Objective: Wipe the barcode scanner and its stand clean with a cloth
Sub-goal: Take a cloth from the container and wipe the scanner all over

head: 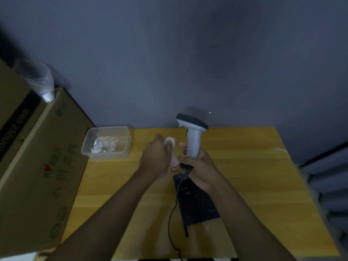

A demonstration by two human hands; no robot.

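Observation:
A grey barcode scanner (193,136) with a dark head stands upright above the yellow table (254,166). My right hand (199,168) grips the lower end of its handle. Beside the handle on its left, my left hand (156,157) is closed on a pale pink cloth (172,147); the cloth seems to touch the handle. A black cable (174,204) runs from the scanner's base toward me. Under my right hand lies a flat black stand plate (197,206) with light specks on it.
A clear plastic tub (107,142) with wet white material inside sits at the table's back left. A large cardboard box (37,157) stands along the left edge, a plastic bag (40,80) on top. A grey wall is behind.

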